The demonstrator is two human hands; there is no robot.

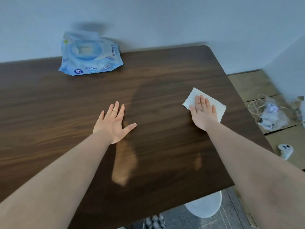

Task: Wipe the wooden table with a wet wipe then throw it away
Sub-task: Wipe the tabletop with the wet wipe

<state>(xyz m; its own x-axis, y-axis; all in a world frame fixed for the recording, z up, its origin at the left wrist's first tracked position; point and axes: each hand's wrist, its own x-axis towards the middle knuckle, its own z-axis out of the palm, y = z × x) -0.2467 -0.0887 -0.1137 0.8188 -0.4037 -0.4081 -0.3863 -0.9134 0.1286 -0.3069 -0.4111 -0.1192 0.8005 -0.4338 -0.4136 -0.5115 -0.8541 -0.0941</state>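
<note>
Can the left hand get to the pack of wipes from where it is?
Probably yes. The left hand lies flat and empty on the table, and only bare wood shows between it and the pack of wipes at the far edge.

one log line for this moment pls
phase: wiping | right hand: flat on wipe, near table right edge | left hand: flat on table, empty | pack: far left, lid open
</note>
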